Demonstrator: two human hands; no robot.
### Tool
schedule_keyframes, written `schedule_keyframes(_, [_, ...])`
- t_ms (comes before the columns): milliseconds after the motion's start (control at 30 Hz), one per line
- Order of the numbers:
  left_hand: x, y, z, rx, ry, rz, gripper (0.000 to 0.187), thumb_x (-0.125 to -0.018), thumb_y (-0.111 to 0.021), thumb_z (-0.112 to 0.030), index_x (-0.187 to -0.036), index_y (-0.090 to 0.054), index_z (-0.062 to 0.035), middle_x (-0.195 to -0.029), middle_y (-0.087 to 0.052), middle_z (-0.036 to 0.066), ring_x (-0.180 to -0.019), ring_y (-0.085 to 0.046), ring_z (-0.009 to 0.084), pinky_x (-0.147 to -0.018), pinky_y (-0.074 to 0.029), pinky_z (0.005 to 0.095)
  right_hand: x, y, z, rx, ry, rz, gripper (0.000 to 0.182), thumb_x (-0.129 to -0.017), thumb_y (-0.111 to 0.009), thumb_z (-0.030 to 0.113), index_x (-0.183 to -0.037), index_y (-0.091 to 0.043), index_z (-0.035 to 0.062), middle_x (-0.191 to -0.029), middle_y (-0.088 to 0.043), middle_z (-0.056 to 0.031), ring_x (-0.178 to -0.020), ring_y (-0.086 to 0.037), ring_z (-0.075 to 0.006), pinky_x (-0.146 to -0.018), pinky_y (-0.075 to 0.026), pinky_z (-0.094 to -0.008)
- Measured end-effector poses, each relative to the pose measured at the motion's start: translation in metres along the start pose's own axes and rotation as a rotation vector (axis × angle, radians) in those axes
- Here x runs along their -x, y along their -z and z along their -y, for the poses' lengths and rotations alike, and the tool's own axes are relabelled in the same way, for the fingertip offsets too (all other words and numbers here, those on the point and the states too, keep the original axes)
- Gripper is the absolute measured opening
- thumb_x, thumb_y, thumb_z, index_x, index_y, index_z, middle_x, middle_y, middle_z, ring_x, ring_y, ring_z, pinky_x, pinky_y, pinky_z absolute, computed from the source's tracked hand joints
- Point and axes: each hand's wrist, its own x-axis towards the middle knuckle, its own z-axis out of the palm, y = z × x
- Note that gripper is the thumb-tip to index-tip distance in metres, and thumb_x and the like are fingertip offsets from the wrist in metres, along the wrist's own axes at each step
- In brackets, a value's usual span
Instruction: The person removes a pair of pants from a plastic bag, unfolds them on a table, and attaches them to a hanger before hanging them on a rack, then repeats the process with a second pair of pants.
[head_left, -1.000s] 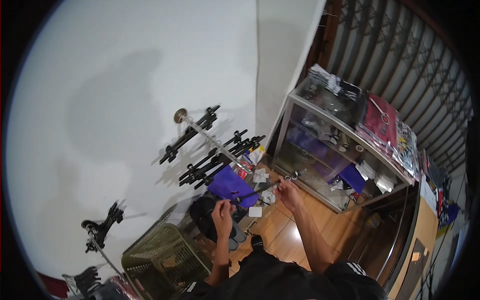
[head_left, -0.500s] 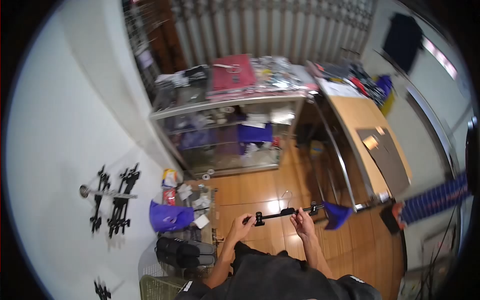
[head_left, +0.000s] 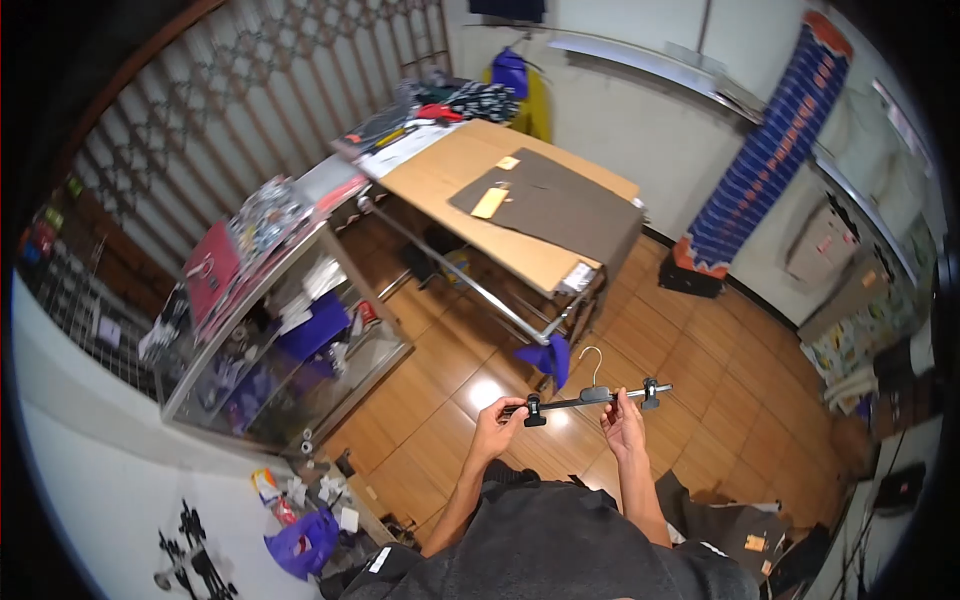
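A black clip hanger (head_left: 594,395) with a metal hook is held level in front of my body. My left hand (head_left: 494,428) grips its left end, close to one black clip. With fingers pinched on the bar, my right hand (head_left: 625,424) holds it between the middle block and the right clip. The hook points away from me, and nothing hangs from either clip. Beyond the hanger, dark brown folded garment (head_left: 555,205) with yellow tags lies on the wooden-topped table (head_left: 430,175).
A glass display case (head_left: 390,345) stands at left, with packaged goods on top. A blue patterned column (head_left: 765,150) rises at right. Purple cloth (head_left: 548,358) hangs at the table's near corner. More brown garments (head_left: 735,535) lie low at right; a purple bag (head_left: 303,545) sits lower left.
My view has swung to the right, bringing the table and brown garment to the middle. Both hands keep hold of the hanger.
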Motion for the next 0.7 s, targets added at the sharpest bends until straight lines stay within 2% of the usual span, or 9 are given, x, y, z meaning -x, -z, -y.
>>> schedule_keyframes(67, [-0.02,-0.025,0.001,-0.033,0.026,0.037,0.024,-0.097,-0.071,-0.014,-0.114,-0.068,0.0029,-0.098,-0.072,0.005,-0.085,-0.066,0.0097,-0.076,-0.053,0.025,-0.002,0.016,0.017,-0.049,0.049,-0.017,0.017,-0.096,-0.072,0.03,-0.102,-0.066,0.0148,-0.089,-0.068,0.0021,-0.079,-0.065,-0.0119,-0.068,-0.058,-0.0285])
schedule_keyframes(167, [-0.05,-0.052,0.0,0.086,0.077,0.083,0.021,-0.098,-0.069,-0.011,-0.114,-0.068,0.0028,-0.102,-0.072,0.006,-0.089,-0.066,0.0098,-0.081,-0.053,0.0251,-0.013,0.04,0.033,-0.124,0.096,0.057,0.019,-0.097,-0.072,0.028,-0.109,-0.064,0.0155,-0.104,-0.07,0.0,-0.089,-0.067,-0.014,-0.074,-0.059,-0.0297])
schedule_keyframes(267, [-0.09,-0.068,0.005,0.117,0.087,0.12,0.021,-0.098,-0.068,-0.009,-0.115,-0.068,0.0028,-0.104,-0.072,0.006,-0.093,-0.065,0.01,-0.085,-0.052,0.0253,-0.032,0.05,0.055,-0.163,0.081,0.08,0.025,-0.096,-0.071,0.027,-0.116,-0.061,0.016,-0.122,-0.067,-0.0026,-0.1,-0.067,-0.0165,-0.077,-0.06,-0.0308])
schedule_keyframes(300, [-0.107,-0.071,0.01,0.114,0.084,0.132,0.021,-0.098,-0.069,-0.009,-0.115,-0.068,0.0028,-0.104,-0.072,0.006,-0.093,-0.065,0.0101,-0.086,-0.053,0.0253,-0.042,0.055,0.062,-0.168,0.092,0.068,0.033,-0.096,-0.071,0.029,-0.124,-0.058,0.0165,-0.133,-0.063,-0.0045,-0.105,-0.066,-0.0191,-0.078,-0.06,-0.0319])
schedule_keyframes(400, [-0.158,-0.082,0.004,0.048,0.088,0.166,0.022,-0.097,-0.07,-0.011,-0.115,-0.068,0.0024,-0.102,-0.072,0.005,-0.091,-0.065,0.0091,-0.084,-0.053,0.0249,-0.075,0.063,0.092,-0.223,0.178,-0.002,0.034,-0.097,-0.069,0.03,-0.127,-0.057,0.018,-0.134,-0.063,-0.0053,-0.105,-0.066,-0.0201,-0.079,-0.06,-0.0327])
schedule_keyframes(533, [-0.226,-0.106,-0.021,0.064,0.059,0.216,0.023,-0.097,-0.07,-0.013,-0.115,-0.068,0.0012,-0.099,-0.073,0.007,-0.084,-0.066,0.0095,-0.076,-0.055,0.0248,-0.127,0.081,0.151,-0.238,0.337,-0.12,0.042,-0.098,-0.068,0.035,-0.136,-0.054,0.0201,-0.123,-0.067,-0.0067,-0.107,-0.065,-0.0205,-0.079,-0.06,-0.0346])
schedule_keyframes(567, [-0.244,-0.11,-0.025,0.044,0.035,0.223,0.023,-0.098,-0.07,-0.013,-0.115,-0.067,0.0012,-0.098,-0.072,0.007,-0.083,-0.067,0.0102,-0.075,-0.056,0.0256,-0.126,0.056,0.177,-0.193,0.386,-0.203,0.044,-0.099,-0.067,0.034,-0.138,-0.053,0.018,-0.115,-0.068,-0.006,-0.101,-0.067,-0.0178,-0.076,-0.059,-0.0314])
schedule_keyframes(667, [-0.289,-0.126,-0.04,0.108,-0.007,0.247,0.023,-0.098,-0.068,-0.013,-0.115,-0.066,0.0023,-0.095,-0.071,0.008,-0.081,-0.066,0.0122,-0.069,-0.06,0.0315,-0.168,0.043,0.226,-0.076,0.512,-0.228,0.04,-0.1,-0.067,0.033,-0.135,-0.057,0.0158,-0.114,-0.069,-0.006,-0.092,-0.068,-0.0148,-0.072,-0.057,-0.0267])
schedule_keyframes(700, [-0.303,-0.128,-0.044,0.089,-0.001,0.25,0.023,-0.099,-0.068,-0.013,-0.115,-0.065,0.0027,-0.094,-0.071,0.008,-0.08,-0.066,0.0124,-0.068,-0.061,0.0326,-0.178,0.029,0.24,-0.02,0.533,-0.262,0.034,-0.099,-0.068,0.029,-0.129,-0.061,0.0137,-0.111,-0.071,-0.0075,-0.082,-0.068,-0.0116,-0.069,-0.055,-0.0236])
